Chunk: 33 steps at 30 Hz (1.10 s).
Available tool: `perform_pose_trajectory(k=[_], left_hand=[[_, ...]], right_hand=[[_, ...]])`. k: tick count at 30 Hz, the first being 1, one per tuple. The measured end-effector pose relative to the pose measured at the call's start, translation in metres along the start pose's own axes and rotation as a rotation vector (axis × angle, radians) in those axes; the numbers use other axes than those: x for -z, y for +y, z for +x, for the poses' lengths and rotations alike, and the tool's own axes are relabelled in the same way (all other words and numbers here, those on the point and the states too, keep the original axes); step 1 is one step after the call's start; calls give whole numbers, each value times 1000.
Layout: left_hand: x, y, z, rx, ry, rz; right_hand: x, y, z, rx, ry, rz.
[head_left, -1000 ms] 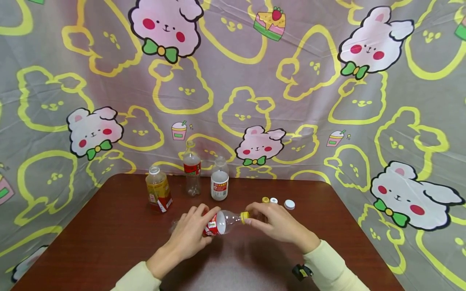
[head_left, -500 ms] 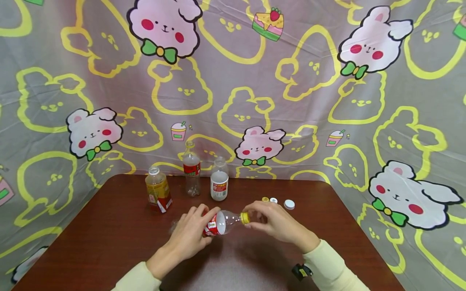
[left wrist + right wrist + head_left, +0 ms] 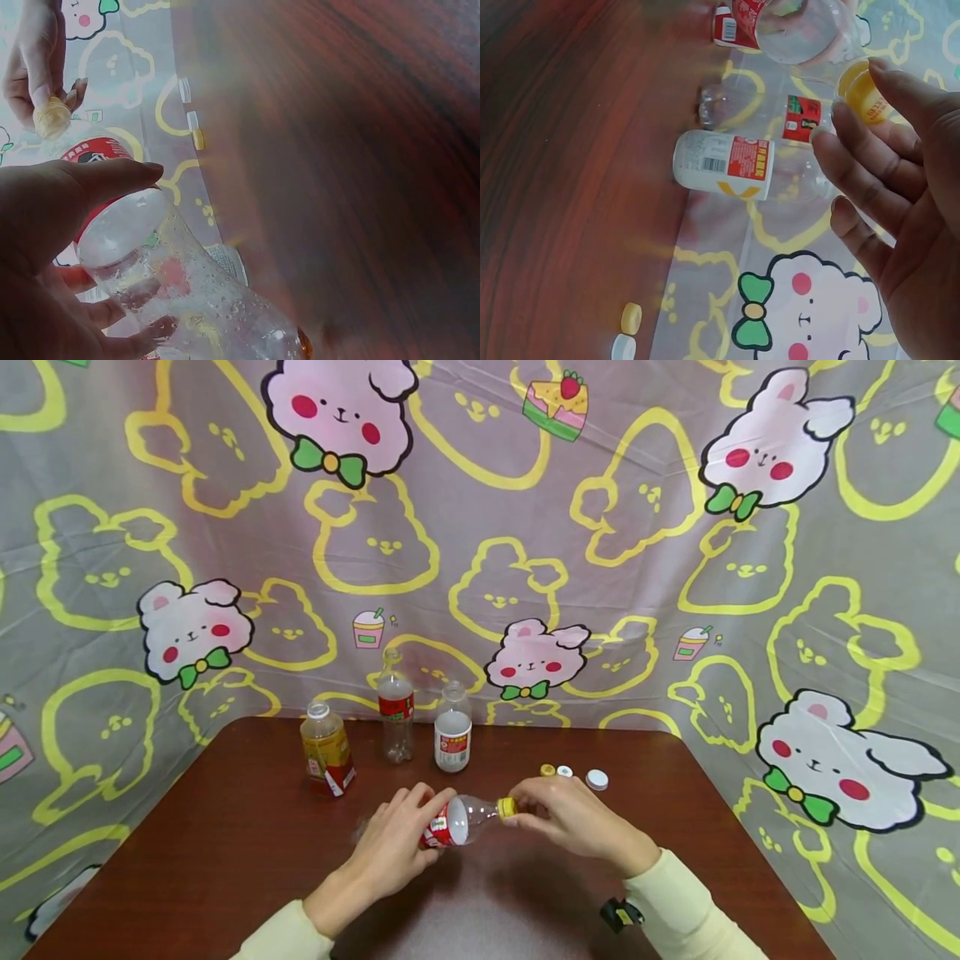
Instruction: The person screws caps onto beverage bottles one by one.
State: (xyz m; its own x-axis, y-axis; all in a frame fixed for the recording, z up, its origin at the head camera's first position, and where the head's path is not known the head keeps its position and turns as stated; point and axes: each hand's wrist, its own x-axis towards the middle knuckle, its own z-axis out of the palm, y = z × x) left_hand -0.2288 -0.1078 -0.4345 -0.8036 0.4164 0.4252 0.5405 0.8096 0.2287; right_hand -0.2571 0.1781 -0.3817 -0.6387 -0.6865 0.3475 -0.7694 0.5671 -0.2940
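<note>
In the head view my left hand (image 3: 395, 833) grips a clear plastic bottle (image 3: 474, 812) with a red label. The bottle lies sideways over the table, its neck toward the right. On its neck sits a yellow cap (image 3: 507, 807), which my right hand (image 3: 573, 818) pinches between thumb and fingers. The right wrist view shows the thumb and forefinger against the cap (image 3: 866, 94), while the other fingers are apart. Droplets cling inside the bottle (image 3: 217, 300) in the left wrist view, where the left thumb crosses beside the label. The palm hides part of the bottle in the head view.
Behind the left hand stand uncapped bottles: one with a yellow-brown label (image 3: 327, 752), one with a red label (image 3: 396, 710) and one with a white label (image 3: 452, 735). A gold cap (image 3: 548, 771) and white caps (image 3: 597, 779) lie beyond my right hand. Patterned cloth (image 3: 637, 677) borders the table.
My right thumb and fingers have shifted slightly around the yellow cap, the thumb moving away from the bottle's neck. The bottle and left hand stay almost in place.
</note>
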Motion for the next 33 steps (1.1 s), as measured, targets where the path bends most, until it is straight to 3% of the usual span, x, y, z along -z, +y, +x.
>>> perform_pose_trajectory(k=[11, 19, 26, 33], left_hand=[[2, -1, 1, -9, 17, 19], [4, -3, 0, 31, 19, -14], [12, -10, -2, 37, 80, -46], [24, -18, -5, 114, 151, -117]], right_hand=[[-3, 2, -1, -47, 11, 43], [0, 5, -3, 0, 47, 143], [6, 11, -6, 37, 52, 175], [12, 26, -13, 3, 103, 104]])
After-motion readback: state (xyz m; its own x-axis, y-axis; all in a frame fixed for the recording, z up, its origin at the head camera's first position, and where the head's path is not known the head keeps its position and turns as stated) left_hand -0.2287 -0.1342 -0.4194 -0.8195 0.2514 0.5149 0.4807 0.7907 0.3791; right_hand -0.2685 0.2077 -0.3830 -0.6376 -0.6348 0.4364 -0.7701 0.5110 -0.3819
